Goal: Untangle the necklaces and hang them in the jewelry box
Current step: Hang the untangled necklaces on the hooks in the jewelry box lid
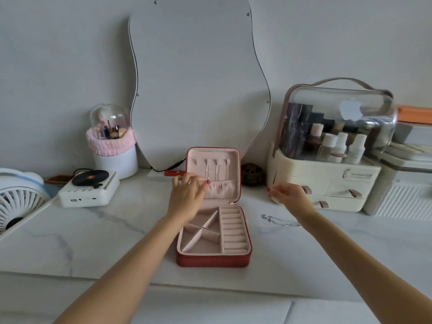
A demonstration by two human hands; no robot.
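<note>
The red jewelry box [214, 259] lies open on the marble counter, its pink-lined lid [235, 160] standing upright. Two thin silver necklace chains [209, 170] hang from hooks inside the lid, down toward an elastic pocket [224, 187]. My left hand [187, 195] is at the pocket's top rim, fingers curled, fingertips pinching the lower end of the left chain. To the right of the box, my right hand [288, 195] hovers with loosely curled fingers and holds nothing. Another silver necklace [278, 221] lies on the counter below that hand.
A wavy mirror [198, 78] leans on the wall behind the box. A cosmetics organizer [325, 183] with drawers stands at the right. A record-player-shaped speaker [88, 190], a brush holder [112, 146] and a white fan [16, 199] stand at the left.
</note>
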